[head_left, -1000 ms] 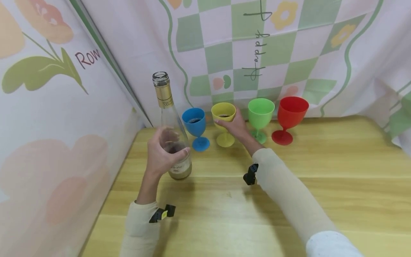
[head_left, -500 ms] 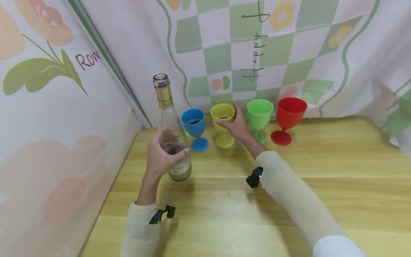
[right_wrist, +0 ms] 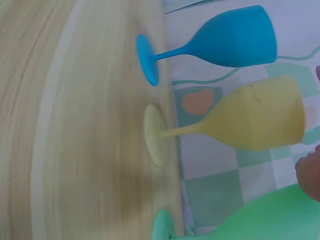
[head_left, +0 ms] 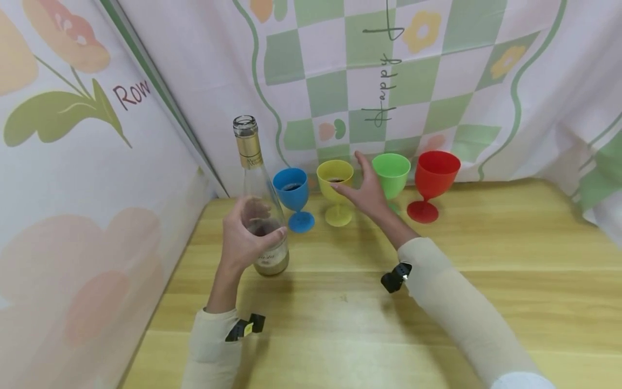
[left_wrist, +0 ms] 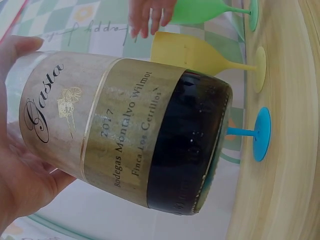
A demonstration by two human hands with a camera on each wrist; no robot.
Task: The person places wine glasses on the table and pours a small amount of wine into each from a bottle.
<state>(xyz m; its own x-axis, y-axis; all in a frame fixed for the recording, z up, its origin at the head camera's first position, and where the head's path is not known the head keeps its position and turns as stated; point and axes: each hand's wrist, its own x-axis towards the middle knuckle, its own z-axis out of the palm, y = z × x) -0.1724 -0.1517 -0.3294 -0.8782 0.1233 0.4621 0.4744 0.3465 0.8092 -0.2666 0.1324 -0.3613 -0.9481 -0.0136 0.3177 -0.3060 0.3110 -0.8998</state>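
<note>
My left hand (head_left: 248, 229) grips a clear glass wine bottle (head_left: 264, 205), held upright with its mouth uncovered. The left wrist view shows its "Gasta" label and dark liquid at the bottom, with the base raised off the table. My right hand (head_left: 366, 192) has its fingers spread between a yellow goblet (head_left: 334, 186) and a light green goblet (head_left: 392, 173). Its thumb is close to the yellow rim, and it holds nothing. Dark liquid shows inside both the yellow goblet and the blue goblet (head_left: 291, 189). My right hand partly hides the green goblet's stem.
A red goblet (head_left: 435, 181) stands at the right end of the row. The goblets line the back of the wooden table (head_left: 340, 324), close to a checkered curtain (head_left: 369, 81). A flowered curtain (head_left: 97, 189) borders the left side.
My right hand has let go of the yellow goblet and moved right, opening its fingers in front of the green one. The bottle stays in my left hand, nearly still.
</note>
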